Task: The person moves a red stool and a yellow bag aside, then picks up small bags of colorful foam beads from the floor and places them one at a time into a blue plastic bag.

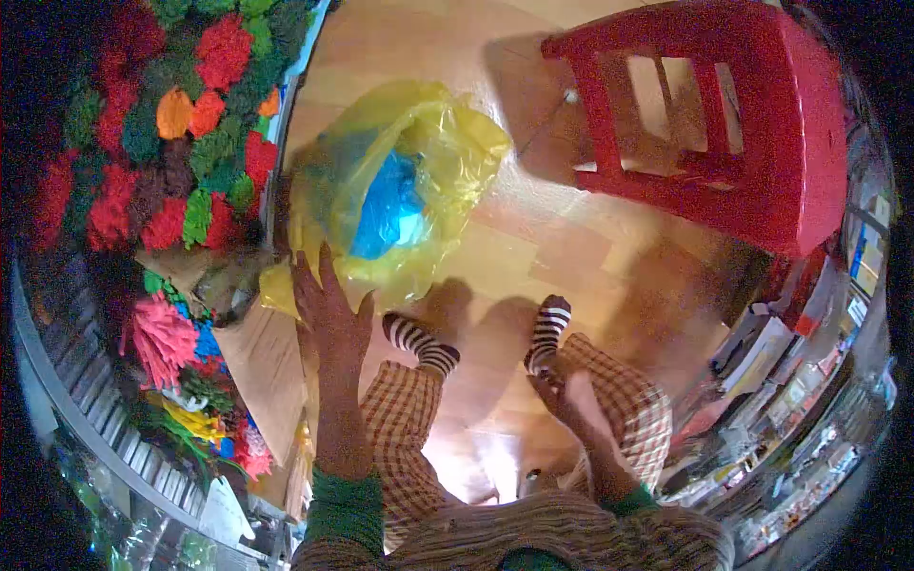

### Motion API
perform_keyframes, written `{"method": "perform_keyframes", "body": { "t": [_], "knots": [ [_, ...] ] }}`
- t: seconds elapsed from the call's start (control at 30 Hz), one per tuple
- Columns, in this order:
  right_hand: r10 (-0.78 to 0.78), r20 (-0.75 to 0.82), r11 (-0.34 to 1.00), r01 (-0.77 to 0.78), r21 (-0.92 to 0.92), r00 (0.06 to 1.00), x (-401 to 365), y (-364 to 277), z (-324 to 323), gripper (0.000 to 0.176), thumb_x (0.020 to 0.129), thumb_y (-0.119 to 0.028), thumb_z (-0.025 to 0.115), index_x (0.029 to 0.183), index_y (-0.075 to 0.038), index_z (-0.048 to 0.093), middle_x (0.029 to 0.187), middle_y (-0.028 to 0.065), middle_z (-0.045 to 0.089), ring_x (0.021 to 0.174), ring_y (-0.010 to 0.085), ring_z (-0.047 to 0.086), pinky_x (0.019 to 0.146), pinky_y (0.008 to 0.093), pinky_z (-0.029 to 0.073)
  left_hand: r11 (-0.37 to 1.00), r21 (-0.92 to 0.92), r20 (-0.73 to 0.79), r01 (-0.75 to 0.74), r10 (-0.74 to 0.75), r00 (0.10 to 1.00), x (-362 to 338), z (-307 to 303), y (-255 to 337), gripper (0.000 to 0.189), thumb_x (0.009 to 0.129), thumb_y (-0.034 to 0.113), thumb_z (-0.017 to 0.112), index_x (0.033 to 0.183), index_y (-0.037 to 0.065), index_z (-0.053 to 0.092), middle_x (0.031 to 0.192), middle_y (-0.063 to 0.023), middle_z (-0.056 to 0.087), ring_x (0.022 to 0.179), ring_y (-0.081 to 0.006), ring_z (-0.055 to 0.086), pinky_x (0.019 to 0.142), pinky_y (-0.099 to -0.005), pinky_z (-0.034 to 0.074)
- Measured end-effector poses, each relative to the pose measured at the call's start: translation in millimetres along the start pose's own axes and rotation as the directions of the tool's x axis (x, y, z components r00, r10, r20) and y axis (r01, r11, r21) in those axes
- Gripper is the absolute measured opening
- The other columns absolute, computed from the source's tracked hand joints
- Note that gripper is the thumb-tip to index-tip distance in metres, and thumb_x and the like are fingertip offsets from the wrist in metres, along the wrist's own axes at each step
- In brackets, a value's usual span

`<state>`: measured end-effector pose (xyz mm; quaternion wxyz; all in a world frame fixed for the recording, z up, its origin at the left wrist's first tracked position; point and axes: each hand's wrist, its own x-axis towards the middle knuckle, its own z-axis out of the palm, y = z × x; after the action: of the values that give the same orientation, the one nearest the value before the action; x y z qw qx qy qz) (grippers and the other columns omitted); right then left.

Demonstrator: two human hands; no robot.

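A yellow plastic bag [419, 143] lies on the wooden floor with something blue [390, 205] inside it. My left hand [328, 314] stretches toward the bag's near edge, fingers spread, its fingertips at or just short of the plastic; it holds nothing. Lower and to the right, my right hand [571, 400] hovers over my right knee with its fingers loosely apart and nothing visible in it. Both wrists show green cuffs. My legs in checked trousers and striped socks [424, 344] stand just behind the bag.
A red plastic stool [762, 124] stands on the floor at the upper right. Bunches of red, green, orange and pink fluffy material [181, 114] fill the left side. Cardboard [257, 366] lies at lower left. Cluttered shelves [809, 381] line the right.
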<state>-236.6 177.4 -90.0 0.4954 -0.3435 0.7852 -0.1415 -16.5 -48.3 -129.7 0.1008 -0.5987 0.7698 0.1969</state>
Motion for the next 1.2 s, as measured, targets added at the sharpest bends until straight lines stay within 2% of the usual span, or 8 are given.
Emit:
{"method": "perform_keyframes", "body": {
  "t": [0.43,0.5,0.7,0.83,0.93,1.03,1.1,1.2],
  "knots": [
    [0.029,0.469,0.956,-0.161,0.245,0.883,-99,85,71,0.024,0.080,-0.024,0.055,0.082,0.000,0.058,0.084,0.0106,0.060,0.075,0.0233,0.058,0.069,0.0317,0.047,0.959,-0.068,-0.580,0.276,-0.263,0.771,-73,127,-104,0.087,0.070,0.032,0.068,0.133,0.007,0.014,0.133,-0.0192,0.020,0.118,-0.0398,0.025,0.093,-0.0520,0.028],
    [0.180,0.474,0.792,-0.413,0.450,0.862,-95,87,49,0.019,0.082,-0.017,0.053,0.083,0.001,0.057,0.082,0.0066,0.059,0.074,0.0177,0.056,0.071,0.0282,0.047,0.273,-0.949,-0.296,-0.159,-0.593,0.749,-59,193,-161,0.075,0.076,0.029,0.061,0.132,0.010,0.015,0.133,-0.0190,0.023,0.116,-0.0400,0.030,0.087,-0.0489,0.037],
    [0.389,0.012,0.573,-0.252,0.780,0.921,-33,74,-99,0.012,0.084,-0.013,0.052,0.084,-0.001,0.057,0.077,0.0046,0.060,0.068,0.0119,0.054,0.063,0.0262,0.044,0.989,0.023,-0.273,0.149,-0.137,0.952,1,136,-136,0.035,0.082,0.030,0.052,0.108,0.007,0.051,0.096,-0.0130,0.057,0.087,-0.0258,0.055,0.072,-0.0402,0.046],
    [-0.010,-0.666,0.956,0.202,0.212,0.746,17,92,-203,0.038,0.088,-0.036,0.043,0.073,-0.004,0.055,0.068,0.0049,0.054,0.059,0.0141,0.048,0.057,0.0267,0.040,0.657,-0.752,-0.228,0.058,-0.340,0.912,-19,90,-88,0.029,0.083,0.027,0.051,0.100,0.005,0.054,0.087,-0.0072,0.059,0.073,-0.0213,0.056,0.064,-0.0350,0.046],
    [0.405,-0.415,0.395,0.254,0.883,0.815,55,100,-266,0.052,0.083,-0.052,0.040,0.096,-0.002,0.049,0.085,0.0106,0.054,0.079,0.0229,0.051,0.068,0.0364,0.042,0.054,-0.918,0.340,0.393,-0.402,0.850,-44,76,-103,0.029,0.082,0.023,0.052,0.104,0.005,0.052,0.091,-0.0055,0.058,0.073,-0.0173,0.055,0.060,-0.0283,0.046],
    [0.434,-0.344,0.181,0.293,0.939,0.833,88,62,-297,0.073,0.075,-0.063,0.042,0.113,-0.001,0.041,0.105,0.0147,0.047,0.095,0.0291,0.047,0.080,0.0432,0.039,0.546,-0.825,-0.054,0.145,-0.332,0.942,-80,-13,-21,0.034,0.081,0.023,0.053,0.110,0.006,0.048,0.102,-0.0071,0.054,0.081,-0.0178,0.054,0.061,-0.0292,0.047],
    [0.374,-0.283,0.092,0.268,0.959,0.883,96,23,-307,0.091,0.067,-0.070,0.046,0.127,-0.003,0.028,0.129,0.0148,0.029,0.112,0.0308,0.038,0.093,0.0473,0.032,-0.075,-0.910,0.389,0.409,-0.502,0.773,-84,-53,5,0.035,0.081,0.024,0.053,0.111,0.007,0.048,0.110,-0.0074,0.049,0.089,-0.0197,0.052,0.064,-0.0343,0.048],
    [0.318,-0.315,-0.035,0.343,0.939,0.894,119,21,-305,0.088,0.068,-0.067,0.048,0.127,-0.005,0.028,0.130,0.0117,0.032,0.113,0.0283,0.038,0.092,0.0487,0.032,-0.038,-0.967,0.246,0.251,-0.387,0.889,-106,-88,15,0.035,0.081,0.024,0.052,0.113,0.009,0.048,0.109,-0.0077,0.050,0.093,-0.0221,0.052,0.065,-0.0371,0.048]
  ]
}}
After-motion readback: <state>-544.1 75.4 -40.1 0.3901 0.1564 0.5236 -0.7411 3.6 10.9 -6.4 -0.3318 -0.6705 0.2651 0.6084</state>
